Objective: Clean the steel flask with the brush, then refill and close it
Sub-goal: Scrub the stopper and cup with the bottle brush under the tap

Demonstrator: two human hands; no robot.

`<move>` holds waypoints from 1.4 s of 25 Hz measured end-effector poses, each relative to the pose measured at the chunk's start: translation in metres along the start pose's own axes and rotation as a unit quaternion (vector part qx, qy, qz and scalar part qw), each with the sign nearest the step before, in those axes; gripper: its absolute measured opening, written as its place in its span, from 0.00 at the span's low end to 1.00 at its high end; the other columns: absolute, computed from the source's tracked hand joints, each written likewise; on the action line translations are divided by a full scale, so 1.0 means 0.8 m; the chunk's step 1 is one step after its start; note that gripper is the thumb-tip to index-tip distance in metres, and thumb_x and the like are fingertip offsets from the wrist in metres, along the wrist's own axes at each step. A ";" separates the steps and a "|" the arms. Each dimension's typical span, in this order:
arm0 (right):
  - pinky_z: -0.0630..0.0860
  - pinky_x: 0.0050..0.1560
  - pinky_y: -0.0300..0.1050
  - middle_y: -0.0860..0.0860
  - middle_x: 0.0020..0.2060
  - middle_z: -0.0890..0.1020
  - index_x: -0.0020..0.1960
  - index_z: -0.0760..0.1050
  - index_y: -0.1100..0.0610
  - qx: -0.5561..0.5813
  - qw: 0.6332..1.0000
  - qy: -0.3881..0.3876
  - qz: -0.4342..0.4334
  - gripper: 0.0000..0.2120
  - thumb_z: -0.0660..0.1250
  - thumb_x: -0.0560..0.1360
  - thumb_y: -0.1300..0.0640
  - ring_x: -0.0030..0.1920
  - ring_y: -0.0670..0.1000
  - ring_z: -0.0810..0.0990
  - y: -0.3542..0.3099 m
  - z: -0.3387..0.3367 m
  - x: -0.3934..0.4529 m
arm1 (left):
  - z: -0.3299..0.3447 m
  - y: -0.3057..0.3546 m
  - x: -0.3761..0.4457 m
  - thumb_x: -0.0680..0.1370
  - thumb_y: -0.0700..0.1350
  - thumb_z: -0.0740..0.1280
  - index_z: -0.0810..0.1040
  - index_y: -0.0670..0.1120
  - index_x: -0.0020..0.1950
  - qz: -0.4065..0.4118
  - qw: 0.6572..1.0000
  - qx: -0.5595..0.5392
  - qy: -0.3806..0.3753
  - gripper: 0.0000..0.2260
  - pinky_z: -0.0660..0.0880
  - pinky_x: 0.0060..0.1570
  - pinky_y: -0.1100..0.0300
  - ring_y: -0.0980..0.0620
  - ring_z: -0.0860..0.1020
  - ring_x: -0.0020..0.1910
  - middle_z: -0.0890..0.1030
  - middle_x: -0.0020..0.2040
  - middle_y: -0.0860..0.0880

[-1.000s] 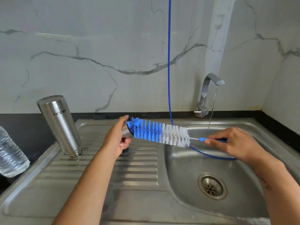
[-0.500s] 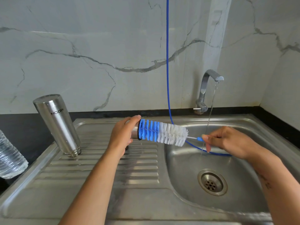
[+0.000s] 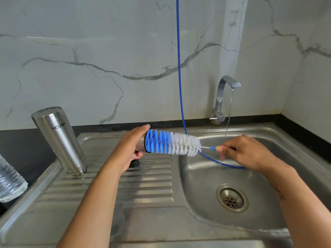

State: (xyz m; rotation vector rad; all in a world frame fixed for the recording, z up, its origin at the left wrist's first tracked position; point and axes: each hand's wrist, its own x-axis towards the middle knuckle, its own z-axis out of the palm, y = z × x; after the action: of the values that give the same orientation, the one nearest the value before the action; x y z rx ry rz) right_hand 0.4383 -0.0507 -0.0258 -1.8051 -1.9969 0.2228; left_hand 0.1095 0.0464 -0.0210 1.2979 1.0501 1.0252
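Marble wall panels with grey veins rise behind a steel sink (image 3: 265, 140) set into a dark counter (image 3: 21, 145), and the tap (image 3: 223, 93) at the far right runs a thin stream into the basin.

On the ribbed drainboard at the left stands the steel flask (image 3: 60, 140), upside down on its mouth and leaning a little, untouched by either hand. Its smooth, wet wall will be slippery, and its hard, stiff body will likely feel fairly heavy for its size; a full wrap around the middle of the barrel looks like the safest hold, clear of the threaded neck at the bottom.

At the centre, the left hand (image 3: 129, 151) is curled closed around a small steel cup (image 3: 142, 145), probably the flask's cap, with its open mouth turned right. The brush (image 3: 172, 143), blue bristles at the tip and white behind, has its tip pushed into that mouth. The bristles are soft and springy, so they will bend and flick water as they come out. The right hand (image 3: 245, 151) pinches the blue end of the brush's thin wire stem between fingertips, over the basin. That stem looks bendy, so a grip close to the bristles gives the most control. A blue cord (image 3: 179, 68) hangs down the wall and loops into the basin. A clear plastic bottle (image 3: 10, 181) lies at the near left.
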 end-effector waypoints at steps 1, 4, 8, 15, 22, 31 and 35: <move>0.64 0.33 0.40 0.43 0.22 0.71 0.36 0.83 0.48 0.048 0.998 -0.037 0.009 0.20 0.63 0.79 0.39 0.28 0.43 0.71 0.001 0.002 0.001 | -0.002 -0.001 0.002 0.79 0.58 0.69 0.75 0.50 0.44 0.050 0.999 -0.003 -0.007 0.13 0.60 0.22 0.67 0.56 0.66 0.26 0.73 0.34 0.51; 0.66 0.34 0.43 0.44 0.22 0.72 0.33 0.80 0.50 0.061 0.997 -0.035 0.001 0.24 0.61 0.79 0.37 0.27 0.44 0.71 0.004 0.013 0.005 | -0.007 0.001 0.002 0.73 0.62 0.70 0.78 0.52 0.43 0.098 0.994 0.025 0.032 0.14 0.62 0.23 0.66 0.56 0.67 0.29 0.75 0.37 0.51; 0.70 0.31 0.48 0.47 0.28 0.77 0.39 0.81 0.47 -0.063 0.979 0.178 -0.074 0.24 0.58 0.75 0.30 0.31 0.51 0.74 0.010 0.022 0.005 | -0.011 0.010 -0.003 0.77 0.59 0.69 0.80 0.51 0.46 -0.087 0.992 0.051 0.072 0.12 0.52 0.24 0.67 0.53 0.58 0.22 0.69 0.30 0.48; 0.66 0.33 0.42 0.46 0.21 0.71 0.31 0.78 0.51 0.105 0.994 -0.037 0.003 0.29 0.55 0.73 0.30 0.26 0.45 0.70 -0.002 0.020 0.008 | -0.002 0.012 -0.004 0.76 0.60 0.68 0.79 0.55 0.42 0.139 0.985 0.047 0.085 0.10 0.70 0.34 0.59 0.54 0.74 0.37 0.79 0.40 0.55; 0.67 0.29 0.44 0.46 0.27 0.77 0.40 0.83 0.50 -0.085 0.967 0.223 -0.085 0.25 0.59 0.75 0.32 0.30 0.52 0.74 0.015 0.022 0.007 | 0.005 0.006 0.000 0.77 0.59 0.70 0.75 0.48 0.43 -0.054 0.988 0.070 0.130 0.15 0.57 0.22 0.66 0.52 0.60 0.24 0.64 0.36 0.46; 0.70 0.32 0.47 0.47 0.25 0.75 0.36 0.80 0.51 -0.009 0.992 0.114 -0.048 0.27 0.58 0.75 0.30 0.28 0.49 0.72 0.009 0.030 0.009 | -0.013 0.005 0.004 0.78 0.61 0.68 0.80 0.51 0.48 0.043 0.990 0.110 0.074 0.14 0.63 0.24 0.64 0.51 0.67 0.29 0.72 0.38 0.47; 0.67 0.29 0.44 0.46 0.27 0.77 0.41 0.84 0.48 -0.066 0.966 0.230 -0.101 0.22 0.60 0.76 0.34 0.29 0.51 0.74 0.013 0.031 0.011 | -0.008 0.006 -0.002 0.79 0.59 0.66 0.79 0.50 0.51 -0.135 0.986 0.082 0.056 0.13 0.52 0.21 0.69 0.54 0.60 0.20 0.71 0.35 0.44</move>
State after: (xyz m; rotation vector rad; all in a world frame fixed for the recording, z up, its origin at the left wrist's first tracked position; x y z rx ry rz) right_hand 0.4371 -0.0365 -0.0504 -1.5333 -1.8656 -0.3688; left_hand 0.1028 0.0468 -0.0165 1.1984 1.3795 0.8254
